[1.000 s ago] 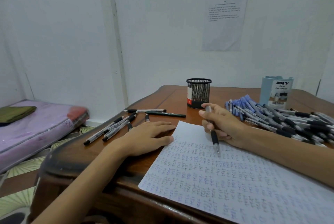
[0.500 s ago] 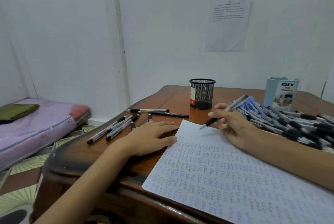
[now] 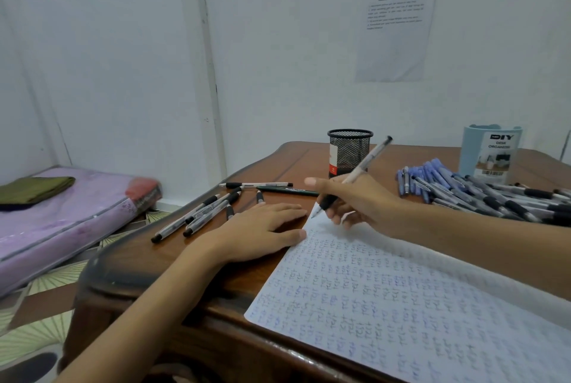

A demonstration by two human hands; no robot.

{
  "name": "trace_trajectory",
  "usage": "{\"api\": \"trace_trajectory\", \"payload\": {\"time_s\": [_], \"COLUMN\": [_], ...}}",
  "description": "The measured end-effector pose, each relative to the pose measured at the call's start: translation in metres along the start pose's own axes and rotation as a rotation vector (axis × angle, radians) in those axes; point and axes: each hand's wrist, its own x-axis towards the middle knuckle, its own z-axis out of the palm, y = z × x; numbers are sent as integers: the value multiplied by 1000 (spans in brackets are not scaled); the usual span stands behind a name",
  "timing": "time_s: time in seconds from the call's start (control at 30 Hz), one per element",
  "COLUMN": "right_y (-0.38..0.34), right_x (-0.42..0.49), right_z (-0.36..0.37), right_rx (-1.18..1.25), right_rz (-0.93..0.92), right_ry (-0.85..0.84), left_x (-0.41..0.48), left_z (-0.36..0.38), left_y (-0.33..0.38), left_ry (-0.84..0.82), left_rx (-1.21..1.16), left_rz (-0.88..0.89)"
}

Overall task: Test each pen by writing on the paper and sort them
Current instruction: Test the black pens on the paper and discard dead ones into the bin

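My right hand (image 3: 361,200) grips a clear pen with a black grip (image 3: 355,174), its tip touching the top left corner of the paper (image 3: 401,305), which is covered in rows of small test marks. My left hand (image 3: 259,232) lies flat on the table with its fingertips at the paper's left edge. A large heap of black and blue pens (image 3: 482,194) lies to the right behind my right arm. Several pens in a smaller group (image 3: 204,212) lie to the left, beyond my left hand.
A black mesh cup (image 3: 349,150) and a light blue desk organizer (image 3: 489,150) stand at the back of the wooden table (image 3: 160,265). The table's curved edge drops off at the left, where a purple mattress (image 3: 61,215) lies on the floor.
My right hand turned the pen from pointing down over the page to writing posture and moved its tip up to the paper's top left corner. The left hand stayed put.
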Motion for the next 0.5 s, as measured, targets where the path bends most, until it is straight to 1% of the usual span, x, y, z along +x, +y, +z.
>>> {"api": "trace_trajectory", "payload": {"time_s": [0.1,0.17,0.3,0.5], "right_y": [8,13,20,20], "right_x": [5,6,9,9], "right_z": [10,13,10,9], "right_rx": [9,6,-72,-101], "right_rz": [-56,-89,-115,-109], "right_ry": [81,103,148,124], "left_x": [1,1,2,0], "left_z": [1,1,0,-1], "left_y": [-1,-2,0,2], "left_ry": [10,13,-1,-7], "left_rx": [-5,-5,-4,-1], "left_rz": [8,12,-5,0]}}
